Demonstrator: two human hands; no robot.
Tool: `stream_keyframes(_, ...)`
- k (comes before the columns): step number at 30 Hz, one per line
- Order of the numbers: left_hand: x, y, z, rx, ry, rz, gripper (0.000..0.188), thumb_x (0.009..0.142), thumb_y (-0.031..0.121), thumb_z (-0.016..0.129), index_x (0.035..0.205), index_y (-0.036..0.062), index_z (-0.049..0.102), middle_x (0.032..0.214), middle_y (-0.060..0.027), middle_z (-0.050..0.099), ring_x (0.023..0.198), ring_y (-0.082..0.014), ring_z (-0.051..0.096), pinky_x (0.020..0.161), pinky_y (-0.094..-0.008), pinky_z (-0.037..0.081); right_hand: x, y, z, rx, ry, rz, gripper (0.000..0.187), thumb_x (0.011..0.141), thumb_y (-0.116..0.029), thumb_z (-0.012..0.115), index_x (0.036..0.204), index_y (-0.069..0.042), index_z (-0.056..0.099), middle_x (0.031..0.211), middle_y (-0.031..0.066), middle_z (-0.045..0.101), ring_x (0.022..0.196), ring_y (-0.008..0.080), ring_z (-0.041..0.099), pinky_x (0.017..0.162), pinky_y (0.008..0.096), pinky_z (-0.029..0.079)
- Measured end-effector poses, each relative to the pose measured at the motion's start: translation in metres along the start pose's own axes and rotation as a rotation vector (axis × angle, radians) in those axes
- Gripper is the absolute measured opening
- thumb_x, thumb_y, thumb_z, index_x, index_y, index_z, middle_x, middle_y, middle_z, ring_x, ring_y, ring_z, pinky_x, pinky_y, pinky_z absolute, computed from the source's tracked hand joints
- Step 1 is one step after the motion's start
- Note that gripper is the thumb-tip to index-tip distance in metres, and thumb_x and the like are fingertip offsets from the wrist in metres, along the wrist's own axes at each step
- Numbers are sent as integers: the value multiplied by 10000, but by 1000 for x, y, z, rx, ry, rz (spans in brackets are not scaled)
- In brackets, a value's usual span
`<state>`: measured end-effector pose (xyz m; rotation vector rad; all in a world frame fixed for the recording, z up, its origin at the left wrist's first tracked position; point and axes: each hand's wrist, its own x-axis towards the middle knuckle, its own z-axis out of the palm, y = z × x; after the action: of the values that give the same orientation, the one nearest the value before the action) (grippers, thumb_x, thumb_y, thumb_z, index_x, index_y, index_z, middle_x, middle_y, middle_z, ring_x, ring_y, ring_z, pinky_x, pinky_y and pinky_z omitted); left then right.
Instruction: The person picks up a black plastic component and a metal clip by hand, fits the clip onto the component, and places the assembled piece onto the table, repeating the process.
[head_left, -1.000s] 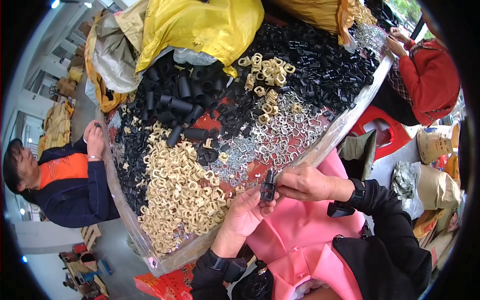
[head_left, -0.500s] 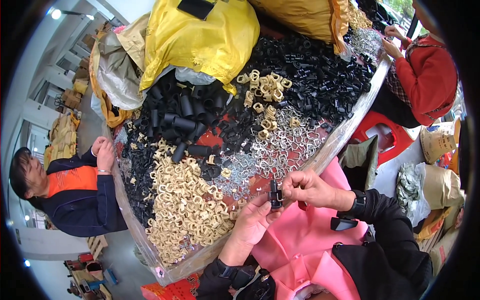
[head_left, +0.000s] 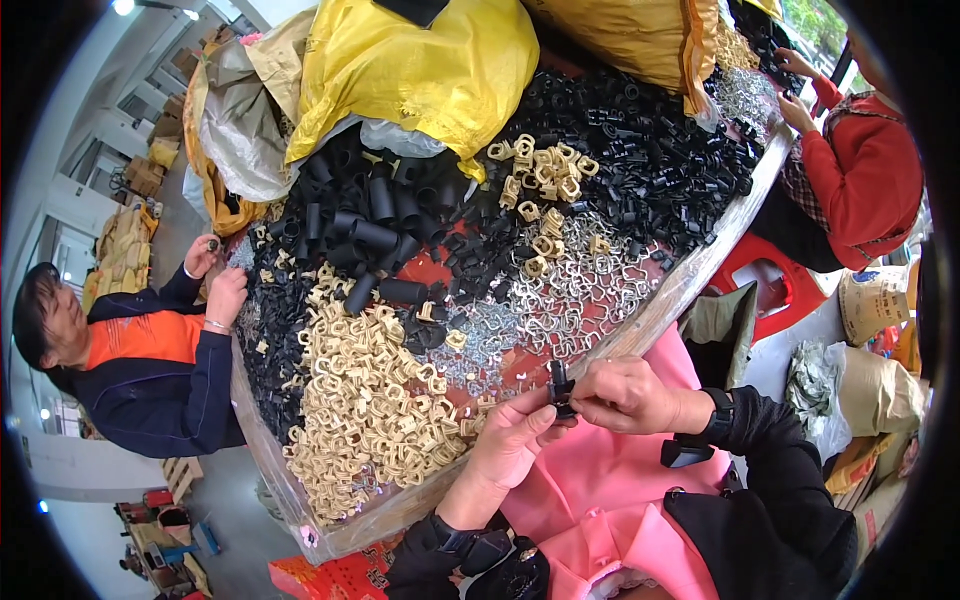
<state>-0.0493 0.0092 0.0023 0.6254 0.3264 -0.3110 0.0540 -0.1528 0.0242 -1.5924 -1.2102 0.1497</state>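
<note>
A small black plastic fitting [head_left: 561,388] is held over the table's near edge. My left hand [head_left: 515,440] grips its lower end between thumb and fingers. From the right, my right hand [head_left: 625,395] pinches at the fitting's side with curled fingers; whether a smaller piece is between those fingertips is hidden. Beyond my hands lie bent silver metal clips [head_left: 570,310] and small screws or pins [head_left: 480,345]. To the left of my left hand is a heap of cream plastic clips [head_left: 370,400].
Black tubes [head_left: 375,235] and small black parts [head_left: 640,140] cover the far table, beside yellow sacks [head_left: 410,80]. A wooden rim [head_left: 690,255] edges the table. One co-worker [head_left: 150,350] sits at the left, another [head_left: 865,170] at the far right near a red stool [head_left: 775,290].
My right hand has shifted slightly down and right, its fingers curling more around the fitting's side. The left co-worker's hands have moved apart, one raised with a small dark part. The view has shifted slightly.
</note>
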Motion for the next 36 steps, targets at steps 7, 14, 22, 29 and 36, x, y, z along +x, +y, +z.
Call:
stream_keyframes(7,0,-2,-4,60,20,-21,307,794,103,572,1075,-6,512,953,-85,596,793,-138,594,706,-219,470,2,7,-4,94,-150,59,149,694,-19,619,760,-31,485,610,65,498,535,202,522,485,282,410)
stream_keyframes(14,2,0,2,168,106,-22,261,790,88,568,1021,-25,523,907,-100,595,769,-138,595,676,-203,489,8,6,-5,540,-231,665,242,707,-61,651,804,-45,430,625,1,480,556,68,464,509,208,374)
stream_keyframes(22,-4,7,0,23,58,5,281,801,82,552,1056,-24,503,918,-114,593,785,-165,600,682,-217,499,4,15,-2,751,-150,661,234,731,-89,643,845,-48,443,656,-7,475,604,44,443,520,193,368)
stream_keyframes(29,0,-2,1,11,106,66,260,812,96,546,1057,11,520,937,-72,591,791,-125,584,711,-212,479,-3,6,-3,267,-187,443,211,756,-117,613,908,-39,487,718,43,498,615,109,499,507,254,404)
stream_keyframes(36,-2,-2,1,-4,69,66,256,823,105,532,1067,25,520,940,-51,588,818,-113,573,717,-216,475,2,1,-2,-61,-287,18,199,739,-75,586,923,-39,519,779,104,517,656,277,545,543,346,450)
